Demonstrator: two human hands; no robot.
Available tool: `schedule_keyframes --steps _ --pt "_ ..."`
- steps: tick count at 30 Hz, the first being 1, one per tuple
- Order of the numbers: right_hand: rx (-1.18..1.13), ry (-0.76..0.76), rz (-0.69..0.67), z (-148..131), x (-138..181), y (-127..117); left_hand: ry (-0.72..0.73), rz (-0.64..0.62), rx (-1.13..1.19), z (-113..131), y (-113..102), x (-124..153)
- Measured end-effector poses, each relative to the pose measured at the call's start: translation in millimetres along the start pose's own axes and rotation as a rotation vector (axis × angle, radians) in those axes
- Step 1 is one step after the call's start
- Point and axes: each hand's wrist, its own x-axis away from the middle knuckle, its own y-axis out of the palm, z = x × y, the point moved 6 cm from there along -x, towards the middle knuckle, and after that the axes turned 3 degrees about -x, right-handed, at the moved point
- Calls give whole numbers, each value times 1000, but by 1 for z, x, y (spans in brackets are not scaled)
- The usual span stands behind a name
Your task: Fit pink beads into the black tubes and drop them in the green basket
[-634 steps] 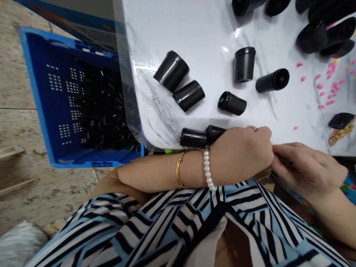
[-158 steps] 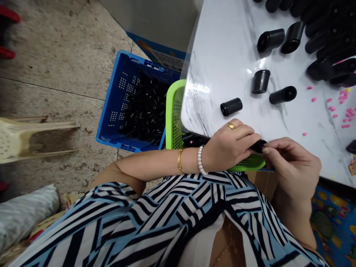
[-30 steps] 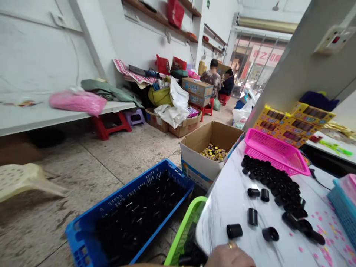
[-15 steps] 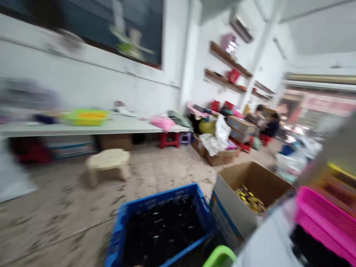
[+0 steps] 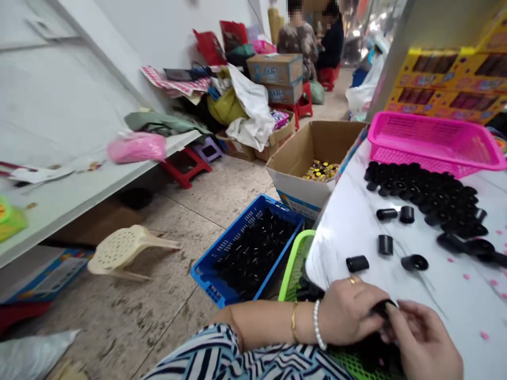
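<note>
My left hand (image 5: 350, 310) wears a ring, with a bracelet and a string of pearls at the wrist. Its fingers are closed around a small black cylindrical part (image 5: 383, 307) by the front of the white table. My right hand (image 5: 430, 340) meets it from the right, thumb and fingers pinched on the same part, which is mostly covered by fingers. Below the hands, more dark pieces lie in a green basket (image 5: 350, 364). Beyond the fingers, loose black hollow cylinders (image 5: 385, 245) are scattered on the table, and a dense cluster of black cylinders (image 5: 428, 195) stands farther back.
A pink basket (image 5: 435, 140) sits behind the cluster, before stacked yellow boxes (image 5: 443, 79). On the floor are a blue crate (image 5: 206, 279) full of black parts, a carton (image 5: 304, 192) with yellow pieces and a cream stool (image 5: 121, 248). Two people (image 5: 299, 39) sit far back.
My view has swung right and down, bringing the white table and both hands into sight. The picture is sharper than before.
</note>
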Motion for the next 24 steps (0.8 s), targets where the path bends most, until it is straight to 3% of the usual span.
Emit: schedule_keyframes --steps 4,6,9,24 --pt "-81 173 -241 -4 -15 13 -7 27 39 5 -14 1" --pt "-82 218 -291 -3 -16 13 10 80 58 7 -20 2" --pt "-95 212 -255 -3 -16 9 1 132 46 8 -24 3" --pt "-299 143 -217 -1 -21 6 -20 71 76 7 -21 -3"
